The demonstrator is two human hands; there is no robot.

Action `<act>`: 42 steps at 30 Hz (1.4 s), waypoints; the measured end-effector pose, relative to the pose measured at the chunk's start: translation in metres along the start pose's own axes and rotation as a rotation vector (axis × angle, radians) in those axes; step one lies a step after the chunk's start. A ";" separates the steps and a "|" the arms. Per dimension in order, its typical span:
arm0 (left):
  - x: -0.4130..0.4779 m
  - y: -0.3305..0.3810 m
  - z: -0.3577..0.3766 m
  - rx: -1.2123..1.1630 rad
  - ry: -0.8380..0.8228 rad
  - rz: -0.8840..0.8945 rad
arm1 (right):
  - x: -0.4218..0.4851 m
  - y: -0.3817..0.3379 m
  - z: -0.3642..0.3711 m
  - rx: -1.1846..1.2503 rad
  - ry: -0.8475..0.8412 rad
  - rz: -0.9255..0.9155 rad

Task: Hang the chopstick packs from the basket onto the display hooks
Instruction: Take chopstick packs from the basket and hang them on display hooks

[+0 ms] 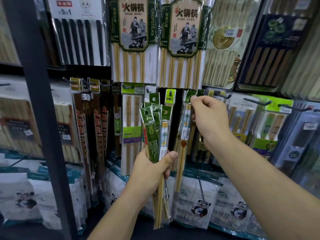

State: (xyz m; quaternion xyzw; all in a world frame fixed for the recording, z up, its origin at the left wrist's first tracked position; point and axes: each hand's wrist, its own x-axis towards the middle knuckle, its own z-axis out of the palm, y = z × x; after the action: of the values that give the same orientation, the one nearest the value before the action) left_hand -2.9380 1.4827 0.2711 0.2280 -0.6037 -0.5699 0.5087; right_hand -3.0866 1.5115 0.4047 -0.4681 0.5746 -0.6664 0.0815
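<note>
Crowded hooks (223,96) surround right fingers (199,101) pinching a pack (186,118); left fingers (170,157) grip spares (154,129).

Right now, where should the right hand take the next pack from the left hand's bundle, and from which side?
Probably pinch the rightmost green header card at the bundle's top, coming from the right. The left hand grips the packs mid-length, so only the fanned headers stand free, and the hang hole is there.

A shop — price-labelled chopstick packs (131,40) on hooks (254,101).
</note>
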 end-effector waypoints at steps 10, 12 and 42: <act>0.004 -0.004 0.005 -0.151 -0.040 0.015 | 0.003 0.000 0.000 -0.103 0.013 -0.051; 0.004 -0.004 0.005 -0.209 -0.046 -0.018 | 0.001 0.002 0.000 -0.119 0.015 -0.049; 0.004 0.000 0.004 -0.165 0.038 -0.007 | -0.002 0.004 -0.002 0.009 0.004 -0.008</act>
State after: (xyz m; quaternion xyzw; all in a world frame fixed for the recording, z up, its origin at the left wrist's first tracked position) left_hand -2.9425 1.4813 0.2729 0.1983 -0.5442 -0.6150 0.5351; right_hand -3.0889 1.5131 0.4010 -0.4687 0.5698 -0.6703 0.0797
